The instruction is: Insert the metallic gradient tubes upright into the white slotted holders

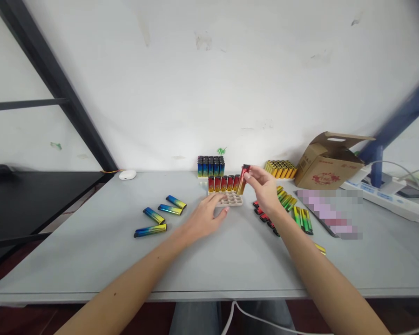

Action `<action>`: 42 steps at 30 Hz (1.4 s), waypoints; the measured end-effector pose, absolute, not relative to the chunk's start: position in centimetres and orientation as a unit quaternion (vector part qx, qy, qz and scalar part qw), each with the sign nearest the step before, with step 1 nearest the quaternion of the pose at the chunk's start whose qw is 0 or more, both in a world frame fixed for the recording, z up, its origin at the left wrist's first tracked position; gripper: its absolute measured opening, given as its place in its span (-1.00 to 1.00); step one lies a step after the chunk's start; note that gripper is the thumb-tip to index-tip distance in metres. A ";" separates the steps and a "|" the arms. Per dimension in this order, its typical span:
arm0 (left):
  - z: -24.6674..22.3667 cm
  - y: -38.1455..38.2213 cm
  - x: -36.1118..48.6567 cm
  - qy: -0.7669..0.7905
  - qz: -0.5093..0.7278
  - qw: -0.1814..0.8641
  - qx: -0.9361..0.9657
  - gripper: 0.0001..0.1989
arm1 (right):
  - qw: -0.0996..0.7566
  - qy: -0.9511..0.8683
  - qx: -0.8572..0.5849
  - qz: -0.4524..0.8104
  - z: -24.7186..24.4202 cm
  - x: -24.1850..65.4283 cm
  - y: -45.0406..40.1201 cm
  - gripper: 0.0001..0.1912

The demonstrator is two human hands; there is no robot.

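Observation:
Pinched in my right hand (261, 186) is a red and gold lighter (243, 179) with a black top, held nearly upright and slightly tilted. It is over the right end of a pale tray (235, 201) with rows of holes. A row of red and gold lighters (224, 183) stands upright along the tray's back. My left hand (207, 215) lies at the tray's front left, fingers stretched out onto it and thumb apart. Beside my right wrist lie several red lighters (264, 217), partly hidden by the forearm.
Blue lighters (210, 167) stand packed by the wall; yellow ones (282, 170) stand further right. Loose blue-yellow lighters (153, 215) lie left, green-yellow ones (302, 220) right. An open cardboard box (328, 165), a power strip (387, 199) and a white case (127, 175) are on the table.

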State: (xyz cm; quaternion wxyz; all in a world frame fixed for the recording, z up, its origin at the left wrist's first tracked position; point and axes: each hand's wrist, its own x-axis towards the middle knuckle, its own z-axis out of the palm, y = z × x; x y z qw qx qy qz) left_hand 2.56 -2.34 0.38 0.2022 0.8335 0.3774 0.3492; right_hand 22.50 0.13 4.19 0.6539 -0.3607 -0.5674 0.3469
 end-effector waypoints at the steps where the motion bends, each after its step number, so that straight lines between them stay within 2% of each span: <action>1: 0.7 -2.4 2.5 0.379 0.365 0.219 0.822 -0.64 | 0.634 -0.581 -0.352 0.370 4.1 22.1 -0.1 -0.65; 6: 1.8 -2.5 2.4 0.357 0.397 0.348 0.770 -0.65 | 0.555 -0.637 -0.339 0.414 3.2 20.7 -0.7 -0.65; 12: 1.2 -2.1 2.5 0.344 0.371 0.480 0.716 -0.64 | 0.543 -0.687 -0.321 0.361 2.6 19.8 -0.9 -0.71; 15: 0.8 -1.7 2.5 0.344 0.383 0.493 0.702 -0.63 | 0.543 -0.680 -0.343 0.355 2.8 20.1 -0.7 -0.68; 20: 1.1 -1.3 2.5 0.365 0.426 0.507 0.654 -0.61 | 0.597 -0.587 -0.414 0.357 3.2 21.3 0.2 -0.36; 23: 1.7 -1.2 2.4 0.342 0.446 0.553 0.615 -0.57 | 0.607 -0.559 -0.432 0.364 3.3 21.6 0.6 -0.26; 30: 2.1 -1.3 2.1 0.335 0.444 0.608 0.566 -0.67 | 0.579 -0.588 -0.446 0.346 3.1 21.5 0.5 -0.16; 38: 2.3 -1.2 2.0 0.323 0.467 0.657 0.495 -0.74 | 0.581 -0.596 -0.439 0.339 2.6 21.7 0.7 -0.16; 42: 2.8 -1.1 1.6 0.314 0.438 0.702 0.466 -0.73 | 0.574 -0.604 -0.445 0.329 2.5 21.7 0.8 -0.16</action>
